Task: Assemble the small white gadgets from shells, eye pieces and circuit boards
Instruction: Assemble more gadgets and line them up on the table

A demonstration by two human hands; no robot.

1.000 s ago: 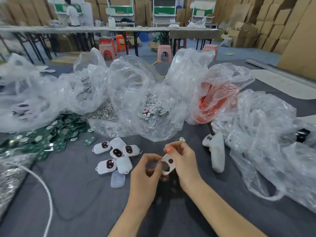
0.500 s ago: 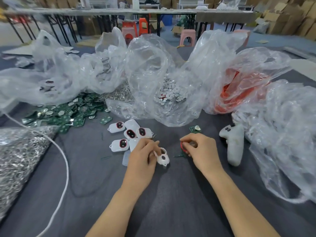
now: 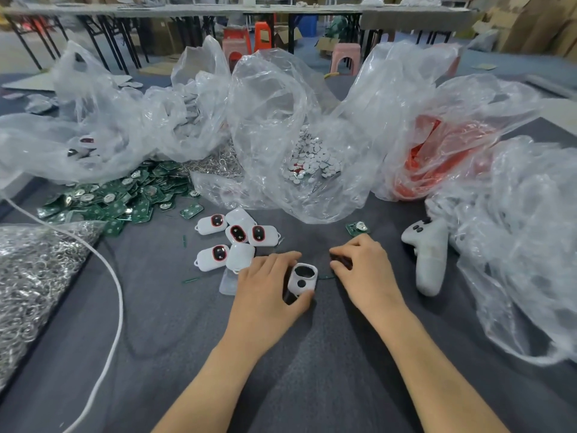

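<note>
My left hand (image 3: 268, 285) grips a small white shell (image 3: 302, 278) between thumb and fingers, just above the dark table; the shell shows an oval opening and a round hole. My right hand (image 3: 363, 264) rests beside it with fingertips pinched on a small dark piece (image 3: 342, 262) that I cannot make out. A cluster of assembled white gadgets (image 3: 235, 234) with red-rimmed dark eyes lies left of my hands. One green circuit board (image 3: 357, 228) lies just beyond my right hand. A heap of green circuit boards (image 3: 125, 198) spreads at the left.
Clear plastic bags cross the back: one with white round pieces (image 3: 312, 157), one with orange parts (image 3: 437, 157). A white handheld tool (image 3: 429, 254) lies right of my hands. A bag of metal rings (image 3: 34, 270) and a white cable (image 3: 115, 295) lie left.
Both hands came down to the table and moved apart. The white shell passed from my right hand to my left hand. My right hand now pinches a small piece on the cloth.
</note>
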